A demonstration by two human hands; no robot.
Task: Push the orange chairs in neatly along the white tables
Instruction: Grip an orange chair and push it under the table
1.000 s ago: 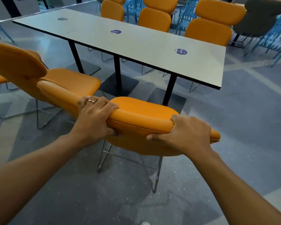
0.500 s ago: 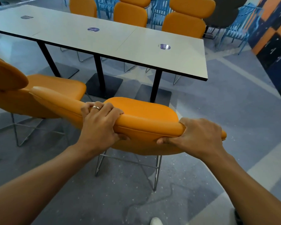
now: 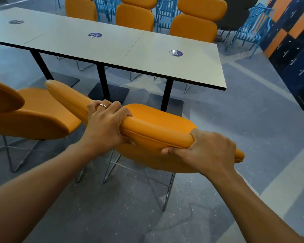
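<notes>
An orange padded chair (image 3: 158, 123) on a wire frame stands in front of me, its seat short of the near edge of the white table (image 3: 147, 55). My left hand (image 3: 105, 125), wearing a ring, grips the top of its backrest near the middle. My right hand (image 3: 209, 151) grips the same backrest toward its right end, thumb underneath. A second orange chair (image 3: 33, 118) stands close on the left, turned at an angle. Three more orange chairs (image 3: 195, 23) line the table's far side.
Black table legs on square floor plates (image 3: 165, 102) stand just beyond the held chair. Blue metal chairs (image 3: 249, 27) and a dark grey chair sit behind the table. Blue and orange lockers (image 3: 295, 50) run along the right. Grey floor lies open to the right.
The view has swung right and closer to the table's right end. The held chair has shifted slightly toward the table; both hands keep the same grip on its backrest.
</notes>
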